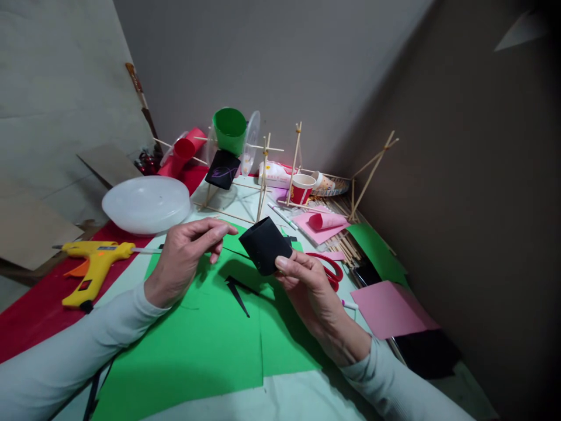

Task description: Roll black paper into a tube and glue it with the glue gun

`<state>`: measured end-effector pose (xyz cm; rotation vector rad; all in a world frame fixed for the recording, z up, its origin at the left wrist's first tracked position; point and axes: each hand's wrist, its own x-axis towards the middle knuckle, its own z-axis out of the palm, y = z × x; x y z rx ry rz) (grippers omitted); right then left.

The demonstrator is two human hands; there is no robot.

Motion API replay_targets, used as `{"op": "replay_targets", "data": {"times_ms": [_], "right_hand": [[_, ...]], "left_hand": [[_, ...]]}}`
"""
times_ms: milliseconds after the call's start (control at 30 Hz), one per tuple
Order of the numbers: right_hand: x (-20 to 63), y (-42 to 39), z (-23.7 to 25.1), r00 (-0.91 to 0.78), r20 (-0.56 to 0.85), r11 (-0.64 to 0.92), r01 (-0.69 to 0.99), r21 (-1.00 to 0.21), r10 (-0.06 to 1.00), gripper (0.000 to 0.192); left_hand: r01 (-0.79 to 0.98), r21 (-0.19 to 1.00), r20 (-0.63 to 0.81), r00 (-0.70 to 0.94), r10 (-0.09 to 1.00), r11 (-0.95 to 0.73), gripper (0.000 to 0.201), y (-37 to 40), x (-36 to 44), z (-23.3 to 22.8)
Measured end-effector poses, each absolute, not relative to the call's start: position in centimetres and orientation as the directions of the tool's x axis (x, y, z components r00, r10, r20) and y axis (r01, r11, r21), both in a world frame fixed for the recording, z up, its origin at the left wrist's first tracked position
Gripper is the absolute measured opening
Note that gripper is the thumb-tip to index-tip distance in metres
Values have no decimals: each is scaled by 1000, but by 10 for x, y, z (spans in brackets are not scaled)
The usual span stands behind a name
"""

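Note:
My right hand (309,286) holds a black paper cup (264,244) rolled from dark sheet, pinched by thumb and fingers above the green paper (201,345). My left hand (188,254) hovers just left of the cup with fingers curled, nothing clearly in it; its fingertips nearly reach the cup's edge. Thin black paper scraps (239,292) lie on the green sheet below both hands. A yellow glue gun (94,266) rests left of my left hand, nozzle pointing right.
Red-handled scissors (328,269) lie right of my right hand. Behind stand a stick frame (265,175) carrying green (229,130), red (184,151) and black (223,169) cups, a white bowl (146,203), a red-and-white paper cup (302,188), pink sheets (388,309), loose sticks (344,242).

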<state>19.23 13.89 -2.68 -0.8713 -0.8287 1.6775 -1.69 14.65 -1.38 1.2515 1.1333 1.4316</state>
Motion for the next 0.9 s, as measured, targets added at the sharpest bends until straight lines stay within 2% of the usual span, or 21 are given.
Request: {"op": "replay_targets", "data": {"times_ms": [267,500,700,900], "right_hand": [[191,134,-30,-172,-58,-120,-377,-918,983,36],[196,133,-37,-221,13,-36,-217,-976,975,33],[197,130,-30,-227,4,-11,-68,-998,974,36],[194,128,-22,-256,51,58,18,-998,965,27]], "left_hand": [[49,970,242,-83,967,-239,20,146,-17,-13],[203,925,334,-33,942,-321,21,137,-12,1],[296,895,341,31,939,-335,20,126,-9,13],[264,929,271,-15,962,-258,11,129,-7,16]]}}
